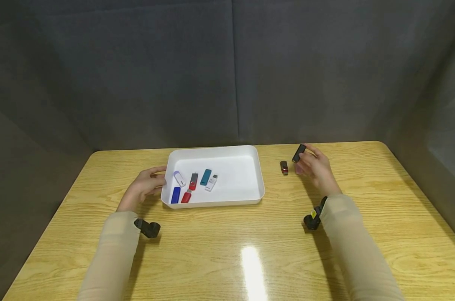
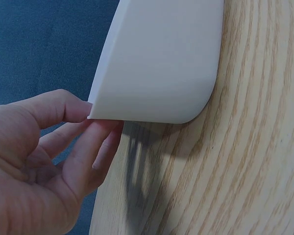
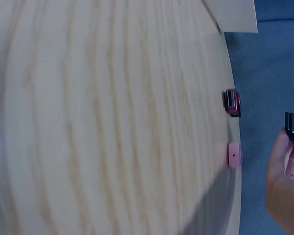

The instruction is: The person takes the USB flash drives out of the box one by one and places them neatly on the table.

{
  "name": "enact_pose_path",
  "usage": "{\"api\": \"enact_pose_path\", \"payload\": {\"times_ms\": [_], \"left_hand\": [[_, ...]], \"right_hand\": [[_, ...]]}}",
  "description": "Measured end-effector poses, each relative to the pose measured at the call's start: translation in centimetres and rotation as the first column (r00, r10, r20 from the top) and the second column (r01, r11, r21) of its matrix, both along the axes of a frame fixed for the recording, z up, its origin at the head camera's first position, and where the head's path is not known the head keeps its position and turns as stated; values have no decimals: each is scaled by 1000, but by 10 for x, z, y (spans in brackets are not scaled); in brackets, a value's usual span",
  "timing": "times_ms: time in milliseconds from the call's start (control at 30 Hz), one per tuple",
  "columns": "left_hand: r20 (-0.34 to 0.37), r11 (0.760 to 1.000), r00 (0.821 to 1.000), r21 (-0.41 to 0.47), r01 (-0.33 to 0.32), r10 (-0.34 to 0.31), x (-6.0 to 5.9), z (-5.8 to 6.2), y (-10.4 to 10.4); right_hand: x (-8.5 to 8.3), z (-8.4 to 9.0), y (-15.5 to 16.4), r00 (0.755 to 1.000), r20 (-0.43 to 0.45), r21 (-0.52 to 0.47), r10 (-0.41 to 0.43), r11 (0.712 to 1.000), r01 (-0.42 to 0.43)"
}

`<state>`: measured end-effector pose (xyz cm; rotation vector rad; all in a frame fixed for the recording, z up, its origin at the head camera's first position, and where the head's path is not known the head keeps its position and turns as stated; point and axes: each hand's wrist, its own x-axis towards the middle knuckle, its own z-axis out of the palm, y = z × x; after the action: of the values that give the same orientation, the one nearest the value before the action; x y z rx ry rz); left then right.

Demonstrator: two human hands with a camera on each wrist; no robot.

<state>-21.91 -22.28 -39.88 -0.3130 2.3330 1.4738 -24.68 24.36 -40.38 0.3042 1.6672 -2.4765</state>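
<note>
Fingers of the right hand [image 1: 318,169] are pinching a black stick [image 1: 298,153], lifting it clear of the table [image 1: 227,251] to the right of the white tray [image 1: 256,175]. The right wrist view is showing only the stick's end above the fingertips [image 3: 284,152], so the hold looks like a tip pinch rather than a full wrap. Below the hand, a dark red stick [image 1: 284,167] and a small pink piece [image 3: 234,155] are lying on the wood, apart from each other and well apart from the tray.

The left hand [image 1: 142,188] is resting against the tray's left edge, thumb and fingers [image 2: 83,147] touching the rim near its corner; they are lightly bent, and whether they are truly gripping the rim I cannot tell for sure.

Inside the tray, a white stick [image 1: 179,178], a blue stick [image 1: 175,195], a red stick [image 1: 186,196], a red-and-grey stick [image 1: 193,181], a teal stick [image 1: 205,177] and a white reader [image 1: 211,182] are lying in the left half.

Risks, as I judge them: the black stick is sitting high in a shallow pinch, so a quick swing could be letting it slip and drop on the wood or strike the tray wall. The left hand's light touch may not be stopping the tray from sliding if it gets bumped. The pink piece is lying partly under the right hand's shadow and could be brushed off position or overlooked.
</note>
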Motion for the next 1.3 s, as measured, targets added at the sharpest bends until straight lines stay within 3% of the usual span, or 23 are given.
{"api": "enact_pose_path", "payload": {"times_ms": [367,1300], "left_hand": [[14,1000,1000,-11,-10,10,-1,4,3],[19,1000,1000,-11,-14,14,1,2,2]], "right_hand": [[2,-3,20,1000,5,-52,-27,998,28],[4,-10,39,998,56,149,-36,988,28]]}}
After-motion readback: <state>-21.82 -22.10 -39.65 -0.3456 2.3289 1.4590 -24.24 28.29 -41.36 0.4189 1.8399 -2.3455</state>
